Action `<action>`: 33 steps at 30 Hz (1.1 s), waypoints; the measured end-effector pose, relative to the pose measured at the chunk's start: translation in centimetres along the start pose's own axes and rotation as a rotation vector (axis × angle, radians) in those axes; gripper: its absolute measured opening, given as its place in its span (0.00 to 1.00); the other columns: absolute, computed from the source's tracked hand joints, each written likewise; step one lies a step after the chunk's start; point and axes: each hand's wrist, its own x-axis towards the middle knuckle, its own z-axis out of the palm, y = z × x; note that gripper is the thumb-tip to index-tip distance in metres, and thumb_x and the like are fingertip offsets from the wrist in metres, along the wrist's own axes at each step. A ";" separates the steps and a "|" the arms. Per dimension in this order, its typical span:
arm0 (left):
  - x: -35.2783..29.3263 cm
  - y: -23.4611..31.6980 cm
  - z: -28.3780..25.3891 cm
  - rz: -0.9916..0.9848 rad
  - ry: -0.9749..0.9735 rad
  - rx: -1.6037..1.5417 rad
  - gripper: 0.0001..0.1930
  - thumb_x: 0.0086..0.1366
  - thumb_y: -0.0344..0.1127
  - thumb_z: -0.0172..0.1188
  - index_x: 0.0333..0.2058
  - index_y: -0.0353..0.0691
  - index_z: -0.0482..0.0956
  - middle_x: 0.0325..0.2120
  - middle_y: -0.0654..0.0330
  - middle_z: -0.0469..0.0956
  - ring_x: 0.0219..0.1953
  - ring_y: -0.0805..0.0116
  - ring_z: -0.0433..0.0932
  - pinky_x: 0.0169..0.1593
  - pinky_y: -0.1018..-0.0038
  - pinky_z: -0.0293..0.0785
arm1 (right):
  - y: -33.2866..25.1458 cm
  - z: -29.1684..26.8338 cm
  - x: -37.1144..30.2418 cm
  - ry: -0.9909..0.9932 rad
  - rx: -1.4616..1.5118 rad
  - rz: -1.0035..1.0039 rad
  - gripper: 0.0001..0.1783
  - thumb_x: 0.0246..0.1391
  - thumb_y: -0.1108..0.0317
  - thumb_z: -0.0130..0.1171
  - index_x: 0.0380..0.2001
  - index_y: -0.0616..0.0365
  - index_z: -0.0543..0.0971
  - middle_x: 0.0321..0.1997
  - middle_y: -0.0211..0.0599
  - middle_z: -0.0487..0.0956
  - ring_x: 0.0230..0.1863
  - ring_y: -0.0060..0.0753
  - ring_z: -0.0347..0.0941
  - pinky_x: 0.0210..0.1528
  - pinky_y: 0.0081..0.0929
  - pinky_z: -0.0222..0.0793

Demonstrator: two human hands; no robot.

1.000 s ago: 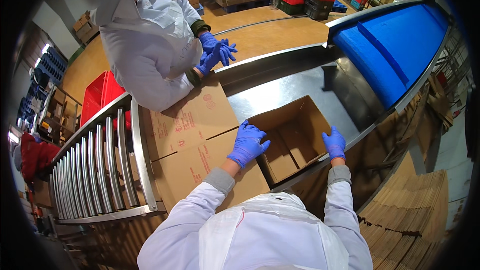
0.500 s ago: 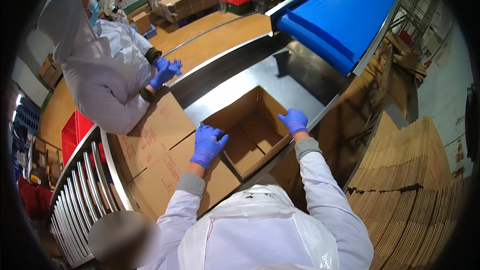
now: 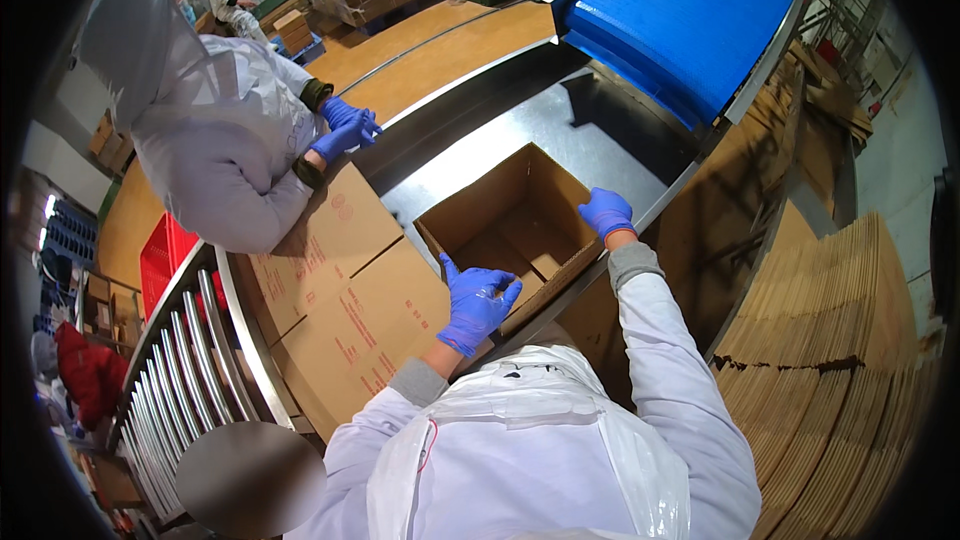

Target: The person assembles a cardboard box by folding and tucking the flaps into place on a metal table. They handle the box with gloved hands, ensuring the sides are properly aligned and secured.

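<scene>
An open-topped cardboard box (image 3: 470, 202) stands in front of me on the steel surface, and its inside shows no goods. My right hand (image 3: 607, 215), in a blue glove, is closed on the box's far right rim. At the near left edge of the box is my left hand (image 3: 474, 306), also gloved in blue; one finger stretches away from the others, which are partly curled, and I see nothing held. Closed cartons (image 3: 375, 325) with red print lie directly left of the box, beneath my left wrist.
A co-worker in white (image 3: 215, 140) leans over the cartons at the left, gloved hands (image 3: 345, 130) together. The blue conveyor belt (image 3: 690, 30) rises beyond the steel slide (image 3: 560, 130). Metal rollers (image 3: 180, 390) curve at lower left. Flattened cartons (image 3: 820, 370) are stacked at the right.
My left hand has moved from the box's left rim toward its near edge, its fingers changing pose. My right hand stays on the right rim. The whole view has shifted slightly.
</scene>
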 end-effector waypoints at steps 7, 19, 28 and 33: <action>0.2 0.0 0.0 0.024 0.017 0.016 0.11 0.59 0.48 0.64 0.29 0.49 0.87 0.22 0.70 0.83 0.34 0.66 0.81 0.69 0.31 0.29 | 0.5 0.1 0.8 0.027 0.049 0.091 0.23 0.47 0.50 0.59 0.41 0.53 0.84 0.43 0.49 0.83 0.46 0.53 0.80 0.48 0.45 0.75; 0.0 -0.5 0.4 -0.018 -0.008 0.064 0.13 0.57 0.48 0.67 0.33 0.47 0.87 0.23 0.61 0.82 0.34 0.58 0.80 0.51 0.55 0.68 | 0.7 0.2 2.0 -0.092 0.055 0.119 0.26 0.51 0.47 0.59 0.46 0.53 0.83 0.49 0.49 0.82 0.51 0.52 0.79 0.52 0.44 0.75; 0.5 0.4 -1.1 -0.084 -0.208 0.233 0.20 0.57 0.55 0.63 0.36 0.46 0.86 0.32 0.57 0.84 0.41 0.54 0.80 0.59 0.43 0.61 | 1.6 1.3 3.8 -0.062 0.040 0.070 0.32 0.52 0.37 0.56 0.41 0.55 0.85 0.45 0.53 0.82 0.49 0.56 0.79 0.50 0.46 0.74; 1.0 0.7 -1.5 -0.148 -0.363 0.231 0.21 0.60 0.57 0.59 0.41 0.48 0.85 0.36 0.59 0.83 0.48 0.56 0.77 0.65 0.30 0.46 | 1.5 1.0 2.7 0.044 0.058 0.101 0.29 0.43 0.40 0.67 0.37 0.55 0.86 0.41 0.51 0.84 0.45 0.54 0.81 0.46 0.45 0.77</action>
